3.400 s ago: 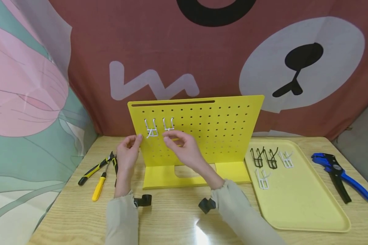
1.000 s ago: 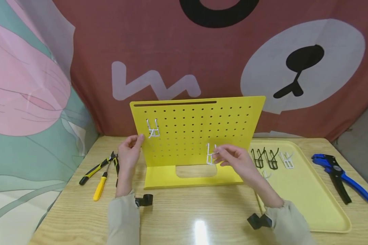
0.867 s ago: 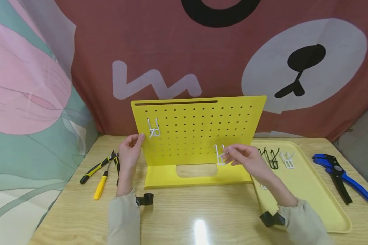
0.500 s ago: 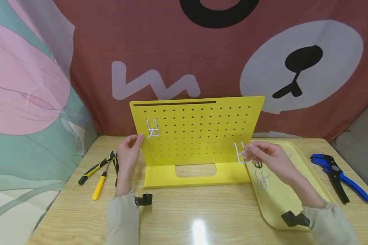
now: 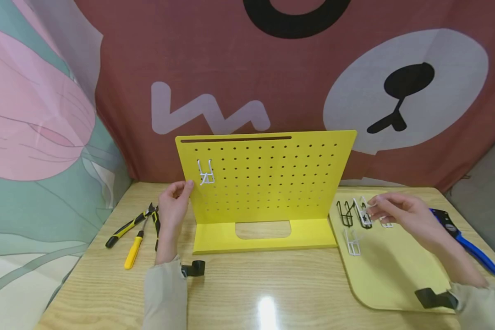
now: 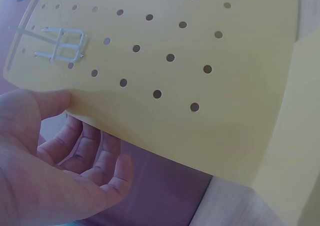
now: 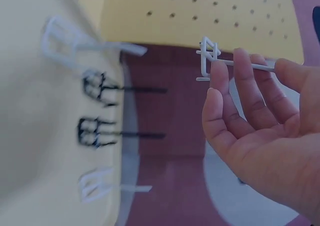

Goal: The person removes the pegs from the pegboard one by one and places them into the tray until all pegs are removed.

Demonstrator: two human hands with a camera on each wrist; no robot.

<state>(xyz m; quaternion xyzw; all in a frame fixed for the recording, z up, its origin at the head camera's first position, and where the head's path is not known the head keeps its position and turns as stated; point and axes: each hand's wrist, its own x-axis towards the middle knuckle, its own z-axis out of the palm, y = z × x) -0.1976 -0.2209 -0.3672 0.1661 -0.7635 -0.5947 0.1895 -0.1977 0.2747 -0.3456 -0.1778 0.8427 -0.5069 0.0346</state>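
Note:
A yellow pegboard (image 5: pixel 268 178) stands upright on its base, with one white wire hook (image 5: pixel 206 173) hung near its upper left. My left hand (image 5: pixel 174 206) grips the board's left edge, thumb on the front face and fingers behind, as the left wrist view shows. In my right hand (image 7: pixel 260 105) another white hook (image 7: pixel 209 58) is pinched by its prong between thumb and fingers. That hand (image 5: pixel 412 220) is over the yellow tray (image 5: pixel 396 279). Two black hooks (image 7: pixel 97 132) and two white hooks (image 7: pixel 95 185) lie on the tray.
At left on the wooden table (image 5: pixel 231 288) lie yellow-black pliers (image 5: pixel 125 233) and a yellow-handled screwdriver (image 5: pixel 134 252). Blue-and-black wire strippers (image 5: pixel 474 252) lie right of the tray, partly behind my right arm. A patterned cloth (image 5: pixel 214 55) hangs behind the board.
My right hand has taken the second white hook off the board and carried it rightward to above the tray. My left hand has stayed at the board's edge.

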